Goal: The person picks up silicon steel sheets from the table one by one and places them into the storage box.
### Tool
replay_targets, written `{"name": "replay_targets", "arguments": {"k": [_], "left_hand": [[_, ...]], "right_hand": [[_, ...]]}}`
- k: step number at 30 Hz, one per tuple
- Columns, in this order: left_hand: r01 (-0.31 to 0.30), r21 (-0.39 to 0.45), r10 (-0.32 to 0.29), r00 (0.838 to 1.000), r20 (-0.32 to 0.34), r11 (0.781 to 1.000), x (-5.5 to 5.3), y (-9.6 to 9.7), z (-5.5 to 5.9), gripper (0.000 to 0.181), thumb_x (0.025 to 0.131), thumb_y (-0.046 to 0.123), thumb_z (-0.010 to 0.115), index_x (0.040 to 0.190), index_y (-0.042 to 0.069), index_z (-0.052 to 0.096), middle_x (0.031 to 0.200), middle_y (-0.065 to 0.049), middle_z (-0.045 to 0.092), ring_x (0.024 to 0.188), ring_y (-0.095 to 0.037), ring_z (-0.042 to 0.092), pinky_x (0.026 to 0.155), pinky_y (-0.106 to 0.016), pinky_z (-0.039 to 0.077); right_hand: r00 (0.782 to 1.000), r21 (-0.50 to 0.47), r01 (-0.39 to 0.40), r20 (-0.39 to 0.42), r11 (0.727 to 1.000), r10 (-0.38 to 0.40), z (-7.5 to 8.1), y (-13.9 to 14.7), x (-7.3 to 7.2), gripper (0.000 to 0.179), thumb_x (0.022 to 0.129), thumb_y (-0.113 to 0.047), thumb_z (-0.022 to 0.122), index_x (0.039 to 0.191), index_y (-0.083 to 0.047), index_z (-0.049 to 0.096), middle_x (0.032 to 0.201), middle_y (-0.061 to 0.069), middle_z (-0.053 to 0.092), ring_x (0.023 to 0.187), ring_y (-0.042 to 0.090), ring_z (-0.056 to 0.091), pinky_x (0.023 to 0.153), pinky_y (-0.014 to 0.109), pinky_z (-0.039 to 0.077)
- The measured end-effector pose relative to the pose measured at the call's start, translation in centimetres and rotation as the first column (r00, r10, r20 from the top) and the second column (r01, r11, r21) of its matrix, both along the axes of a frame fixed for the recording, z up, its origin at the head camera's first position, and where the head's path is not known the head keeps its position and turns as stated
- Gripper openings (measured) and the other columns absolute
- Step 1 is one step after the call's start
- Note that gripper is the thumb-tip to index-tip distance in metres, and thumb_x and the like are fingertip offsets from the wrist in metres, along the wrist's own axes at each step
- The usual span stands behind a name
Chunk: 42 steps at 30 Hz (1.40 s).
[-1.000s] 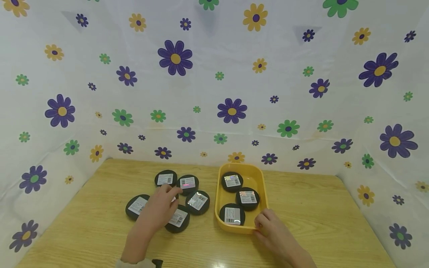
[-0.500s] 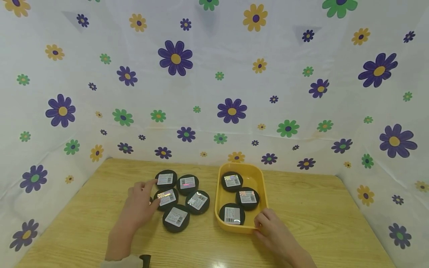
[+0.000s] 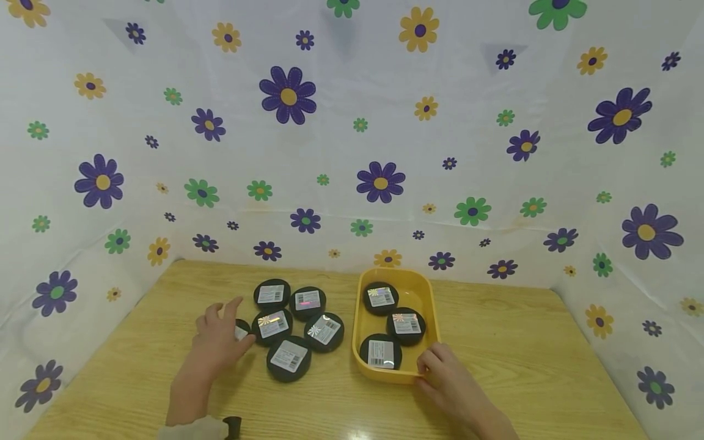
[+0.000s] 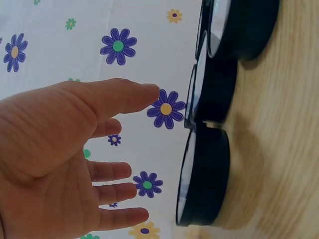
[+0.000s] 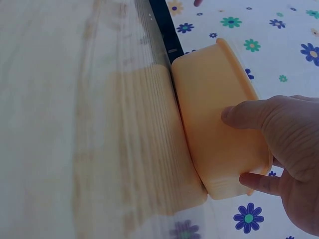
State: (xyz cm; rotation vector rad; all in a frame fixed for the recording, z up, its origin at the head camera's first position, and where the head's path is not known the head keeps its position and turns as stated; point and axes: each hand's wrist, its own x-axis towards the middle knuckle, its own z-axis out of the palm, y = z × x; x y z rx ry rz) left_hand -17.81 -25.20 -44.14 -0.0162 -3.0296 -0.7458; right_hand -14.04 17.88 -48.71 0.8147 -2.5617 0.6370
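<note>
My left hand (image 3: 216,342) hovers with spread fingers beside the leftmost of several flat, round black containers with white labels. That leftmost container (image 3: 241,330) is mostly hidden behind the hand. In the left wrist view, the palm and thumb stand apart from the nearest container (image 4: 212,174), nothing between the fingers. My right hand (image 3: 452,384) grips the near right corner of a yellow plastic tray (image 3: 437,324). Its thumb presses the tray's outer wall in the right wrist view. Three similar containers lie label up inside the tray, one of them at the front (image 3: 381,352).
Near the left hand, more black containers lie in a close group, including a front one (image 3: 289,359) and a right one (image 3: 324,333). All rest on a wooden table (image 3: 511,342). A white cloth with printed flowers (image 3: 341,140) encloses the back and sides.
My left hand has drawn back left from over the middle of the container group, uncovering several labels, and its fingers have spread. The right hand and tray have stayed put.
</note>
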Motion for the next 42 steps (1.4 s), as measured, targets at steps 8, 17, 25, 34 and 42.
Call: {"name": "replay_targets", "arguments": {"k": [8, 17, 25, 34, 42], "left_hand": [[-0.012, 0.032, 0.010, 0.998, 0.067, 0.999, -0.4, -1.1, -0.7, 0.086, 0.088, 0.025, 0.071, 0.151, -0.001, 0.019, 0.144, -0.046, 0.010, 0.128, -0.069, 0.015, 0.093, -0.079, 0.030], [-0.032, 0.044, 0.025, 0.989, 0.145, 0.999, -0.9, -1.1, -1.4, 0.093, 0.088, 0.026, 0.071, 0.154, 0.001, 0.012, 0.148, -0.045, 0.001, 0.128, -0.071, 0.015, 0.096, -0.078, 0.029], [-0.047, 0.037, 0.040, 0.986, 0.161, 0.998, -1.0, -1.0, -1.6, 0.090, 0.088, 0.024, 0.069, 0.153, 0.000, 0.012, 0.146, -0.045, 0.006, 0.126, -0.071, 0.020, 0.095, -0.077, 0.032], [-0.059, 0.024, 0.054, 0.984, 0.173, 0.998, -1.1, -1.2, -2.1, 0.089, 0.087, 0.024, 0.071, 0.152, -0.001, 0.016, 0.142, -0.046, 0.015, 0.126, -0.069, 0.021, 0.095, -0.076, 0.033], [-0.053, -0.016, 0.055, 0.984, 0.168, 0.998, -1.3, -1.3, -2.4, 0.088, 0.085, 0.023, 0.072, 0.151, -0.001, 0.019, 0.137, -0.044, 0.024, 0.124, -0.064, 0.028, 0.092, -0.073, 0.038]], "right_hand": [[0.999, -0.006, -0.014, -0.030, 1.000, 0.014, 0.1, -0.1, -0.1, 0.037, 0.072, -0.010, 0.086, 0.085, -0.021, 0.053, 0.088, -0.014, 0.043, 0.084, 0.004, 0.043, 0.071, 0.022, 0.044], [0.998, -0.004, 0.023, 0.050, 1.000, -0.023, 0.4, -0.1, 0.2, 0.034, 0.076, -0.011, 0.085, 0.085, -0.022, 0.053, 0.089, -0.015, 0.043, 0.084, 0.003, 0.043, 0.072, 0.023, 0.045], [1.000, -0.002, 0.003, -0.013, 1.000, -0.003, 0.1, 0.0, 0.0, 0.037, 0.073, -0.011, 0.086, 0.085, -0.021, 0.053, 0.089, -0.014, 0.044, 0.084, 0.003, 0.043, 0.071, 0.023, 0.045], [0.995, 0.021, 0.035, 0.090, 0.999, -0.037, 0.6, -0.1, 0.3, 0.033, 0.077, -0.012, 0.084, 0.085, -0.022, 0.054, 0.089, -0.014, 0.043, 0.085, 0.003, 0.043, 0.073, 0.024, 0.045], [0.998, 0.013, 0.019, 0.064, 1.000, -0.019, 0.6, -0.1, 0.3, 0.034, 0.077, -0.011, 0.084, 0.085, -0.022, 0.054, 0.089, -0.014, 0.043, 0.084, 0.003, 0.043, 0.072, 0.023, 0.044]]}}
